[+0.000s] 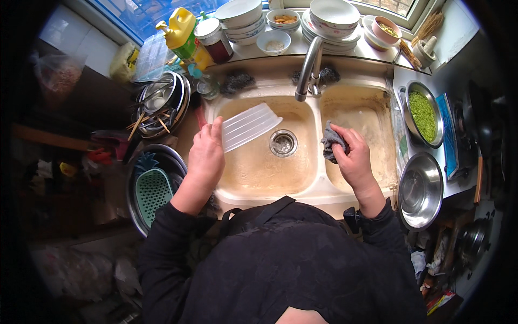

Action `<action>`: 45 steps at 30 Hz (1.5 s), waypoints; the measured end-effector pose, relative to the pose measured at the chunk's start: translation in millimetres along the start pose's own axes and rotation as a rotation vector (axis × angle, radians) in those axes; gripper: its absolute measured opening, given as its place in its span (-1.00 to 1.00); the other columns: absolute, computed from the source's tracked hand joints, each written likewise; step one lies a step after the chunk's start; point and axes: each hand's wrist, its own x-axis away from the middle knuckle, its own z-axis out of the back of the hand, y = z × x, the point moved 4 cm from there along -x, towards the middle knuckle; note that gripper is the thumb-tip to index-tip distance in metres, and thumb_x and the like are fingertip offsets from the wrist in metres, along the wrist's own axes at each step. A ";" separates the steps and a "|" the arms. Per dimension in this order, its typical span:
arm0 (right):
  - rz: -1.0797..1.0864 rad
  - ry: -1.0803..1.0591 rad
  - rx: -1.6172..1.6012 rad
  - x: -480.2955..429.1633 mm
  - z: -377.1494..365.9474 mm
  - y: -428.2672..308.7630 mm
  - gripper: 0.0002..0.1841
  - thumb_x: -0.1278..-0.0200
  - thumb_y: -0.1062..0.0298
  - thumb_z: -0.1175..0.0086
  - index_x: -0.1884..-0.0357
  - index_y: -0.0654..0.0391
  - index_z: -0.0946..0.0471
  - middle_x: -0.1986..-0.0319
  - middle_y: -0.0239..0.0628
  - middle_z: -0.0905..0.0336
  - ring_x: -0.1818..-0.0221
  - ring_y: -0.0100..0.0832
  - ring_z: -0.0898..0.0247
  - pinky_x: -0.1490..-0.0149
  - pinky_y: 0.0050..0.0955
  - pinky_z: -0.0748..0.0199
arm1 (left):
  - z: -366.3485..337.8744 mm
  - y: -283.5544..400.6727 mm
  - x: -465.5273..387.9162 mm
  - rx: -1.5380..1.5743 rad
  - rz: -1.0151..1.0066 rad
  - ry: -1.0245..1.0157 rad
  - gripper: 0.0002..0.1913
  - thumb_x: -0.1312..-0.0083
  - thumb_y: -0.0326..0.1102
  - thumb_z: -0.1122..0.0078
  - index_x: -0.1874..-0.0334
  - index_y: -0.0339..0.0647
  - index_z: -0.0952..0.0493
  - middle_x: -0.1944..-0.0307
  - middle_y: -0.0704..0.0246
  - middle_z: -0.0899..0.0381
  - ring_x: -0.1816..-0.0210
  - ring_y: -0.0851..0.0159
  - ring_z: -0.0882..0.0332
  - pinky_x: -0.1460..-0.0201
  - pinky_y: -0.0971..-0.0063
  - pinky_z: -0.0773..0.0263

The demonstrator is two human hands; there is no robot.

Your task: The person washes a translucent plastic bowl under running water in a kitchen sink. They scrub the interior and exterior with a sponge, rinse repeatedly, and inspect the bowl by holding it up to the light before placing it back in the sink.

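My left hand (208, 156) grips one end of a ribbed, translucent plastic container (249, 126), tilted over the left basin of a double sink (247, 178). My fingers hide that end of it. Pinched in my right hand (354, 156) is a crumpled grey cloth (334, 143), above the right basin near the divider. A metal drain strainer (283, 143) lies in the left basin between the two hands. Behind them the metal faucet (309, 69) rises at the sink's back edge; no flowing water can be made out.
Stacked bowls (243, 20), plates (332, 40), a yellow jug (180, 32) and a jar (213, 40) line the back ledge. Pans (162, 101) and a green colander (153, 194) stand left. At right are a steel bowl of green food (423, 115) and another steel bowl (421, 190).
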 end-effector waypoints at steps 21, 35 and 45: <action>-0.808 -0.254 -1.045 21.0 -97.4 79.4 -0.67 -0.29 0.67 -0.19 -0.01 0.14 -0.39 0.26 -0.20 -0.55 0.37 -0.36 -0.61 0.26 -0.38 -0.74 | 19.5 -44.7 22.5 1.011 0.376 0.068 -0.25 -0.17 -0.65 0.17 -0.52 -0.19 -0.21 -0.12 0.20 -0.52 -0.02 0.23 -0.59 -0.05 0.33 -0.63; -0.351 -0.499 -0.232 21.0 -123.0 61.6 -0.53 -0.43 -0.04 -0.25 0.38 0.25 -0.64 0.60 -0.26 -0.56 0.52 -0.40 -0.40 0.30 -0.33 -0.43 | 69.9 -27.7 40.9 1.302 0.398 0.223 -0.20 -0.20 -0.66 0.24 -0.59 -0.03 -0.10 -0.22 0.22 -0.50 -0.18 0.17 -0.56 0.00 0.21 -0.73; -0.178 -0.446 -0.124 22.1 -130.5 55.4 -0.47 -0.51 -0.09 -0.10 0.33 0.28 -0.66 0.56 0.10 -0.54 0.44 0.10 -0.48 0.27 -0.17 -0.43 | 70.5 -25.7 44.7 1.320 0.379 0.237 -0.19 -0.19 -0.65 0.22 -0.60 -0.07 -0.10 -0.21 0.30 -0.48 -0.15 0.26 -0.52 0.00 0.29 -0.70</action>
